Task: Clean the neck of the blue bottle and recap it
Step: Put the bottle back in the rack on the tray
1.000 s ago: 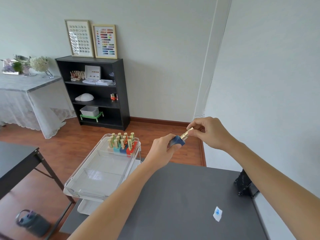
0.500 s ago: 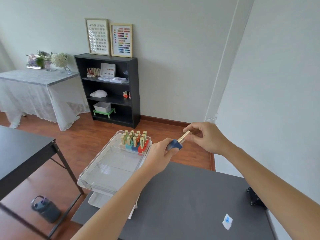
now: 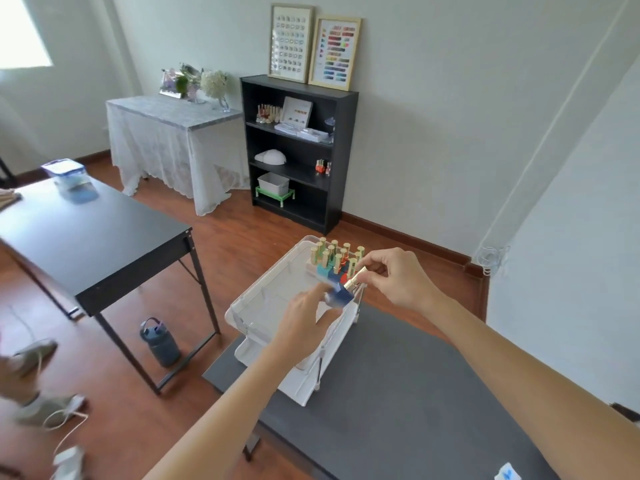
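My left hand (image 3: 304, 317) grips the small blue bottle (image 3: 338, 293) and holds it in the air, tilted up to the right. A gold cap (image 3: 356, 277) sits on the bottle's neck, pinched by the fingertips of my right hand (image 3: 398, 278). Both hands hover over the near right corner of a clear plastic tray (image 3: 263, 299). The bottle's neck is hidden under the cap and my fingers.
The clear tray tops a white cart (image 3: 304, 372) and holds several gold-capped bottles (image 3: 334, 259) at its far end. A dark grey table (image 3: 398, 410) lies below my arms, with a small white-and-blue scrap (image 3: 506, 474) near its front. A black desk (image 3: 86, 237) stands left, a dark water bottle (image 3: 160, 342) on the floor.
The view has swung left and down. My hands with the bottle and cap now sit over the tray's corner instead of over the floor beyond the table.
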